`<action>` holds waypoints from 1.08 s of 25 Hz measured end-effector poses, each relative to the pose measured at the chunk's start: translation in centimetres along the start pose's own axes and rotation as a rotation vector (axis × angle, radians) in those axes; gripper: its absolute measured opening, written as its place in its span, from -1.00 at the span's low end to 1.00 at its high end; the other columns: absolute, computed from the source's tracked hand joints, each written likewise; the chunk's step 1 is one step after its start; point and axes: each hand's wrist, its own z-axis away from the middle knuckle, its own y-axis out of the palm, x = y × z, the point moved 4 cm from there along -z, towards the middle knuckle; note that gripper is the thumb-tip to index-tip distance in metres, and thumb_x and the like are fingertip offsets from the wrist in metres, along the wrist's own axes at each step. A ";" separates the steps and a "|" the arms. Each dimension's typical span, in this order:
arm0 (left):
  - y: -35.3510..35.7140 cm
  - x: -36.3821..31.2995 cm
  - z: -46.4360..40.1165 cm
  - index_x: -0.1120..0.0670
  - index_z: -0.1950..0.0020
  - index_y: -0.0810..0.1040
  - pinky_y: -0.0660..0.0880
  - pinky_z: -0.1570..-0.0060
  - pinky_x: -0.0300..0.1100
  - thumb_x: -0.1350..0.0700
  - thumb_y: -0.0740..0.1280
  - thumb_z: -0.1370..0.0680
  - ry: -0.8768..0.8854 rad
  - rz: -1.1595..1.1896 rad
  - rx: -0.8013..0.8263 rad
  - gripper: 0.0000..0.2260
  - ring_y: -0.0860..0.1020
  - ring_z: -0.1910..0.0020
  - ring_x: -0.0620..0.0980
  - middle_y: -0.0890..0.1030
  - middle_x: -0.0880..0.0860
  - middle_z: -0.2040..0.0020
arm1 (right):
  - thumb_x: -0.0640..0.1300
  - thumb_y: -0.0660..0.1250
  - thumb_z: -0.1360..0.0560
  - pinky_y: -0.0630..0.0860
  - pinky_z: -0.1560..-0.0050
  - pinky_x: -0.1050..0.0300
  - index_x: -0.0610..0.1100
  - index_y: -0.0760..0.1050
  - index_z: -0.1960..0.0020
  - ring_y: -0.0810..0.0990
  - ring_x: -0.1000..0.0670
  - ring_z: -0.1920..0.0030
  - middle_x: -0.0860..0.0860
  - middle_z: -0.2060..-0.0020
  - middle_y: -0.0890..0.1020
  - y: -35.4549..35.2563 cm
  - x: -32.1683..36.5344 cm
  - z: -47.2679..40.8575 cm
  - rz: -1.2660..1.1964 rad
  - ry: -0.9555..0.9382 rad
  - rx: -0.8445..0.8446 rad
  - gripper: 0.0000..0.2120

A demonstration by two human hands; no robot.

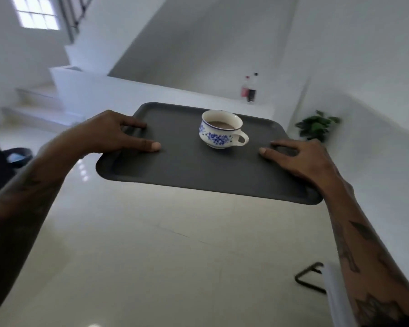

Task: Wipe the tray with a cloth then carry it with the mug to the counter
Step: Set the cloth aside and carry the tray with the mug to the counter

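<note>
Aloft, both grips pinch tray (198, 171) edges — left hand (109, 135), right hand (300, 159) — w/ mug (220, 129) (blue-flowered) upright.

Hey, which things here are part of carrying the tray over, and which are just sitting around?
Part of the job:
tray, held at both sides
mug, standing on the tray, with a brown drink in it
left hand
right hand
counter ahead

Just lying about:
two bottles on the counter
plant
bin on the floor
</note>
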 end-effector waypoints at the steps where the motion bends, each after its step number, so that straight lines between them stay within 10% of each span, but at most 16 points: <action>1: -1.8 2.1 -0.2 -0.25 -0.30 0.55 0.39 -0.14 -0.07 -0.41 0.52 -0.03 -0.039 -0.006 -0.042 -0.15 0.44 -0.16 -0.01 0.47 0.00 -0.38 | 0.54 0.35 -0.16 0.53 -0.18 0.06 0.23 0.59 -0.15 0.58 0.00 -0.12 -0.07 -0.20 0.60 2.5 2.0 -2.2 -0.008 -0.036 0.045 -0.34; 17: -22.2 27.3 -1.9 -0.22 -0.31 0.56 0.37 -0.11 -0.13 -0.42 0.55 -0.04 -0.637 0.004 -0.540 -0.15 0.45 -0.10 -0.05 0.52 0.00 -0.38 | 0.55 0.36 -0.12 0.57 -0.16 -0.05 0.18 0.61 -0.15 0.56 -0.13 -0.14 -0.12 -0.21 0.50 39.3 35.2 -24.8 -0.264 -0.599 0.583 -0.29; 27: -38.6 45.4 -7.8 -0.19 -0.35 0.52 0.37 -0.25 -0.02 -0.43 0.51 -0.07 -0.732 -0.084 -0.644 -0.12 0.41 -0.41 0.13 0.43 0.10 -0.48 | 0.51 0.40 -0.14 0.58 -0.02 0.06 0.14 0.63 -0.14 0.61 -0.08 -0.05 -0.10 -0.14 0.59 61.1 57.4 -30.3 -0.384 -0.691 0.692 -0.31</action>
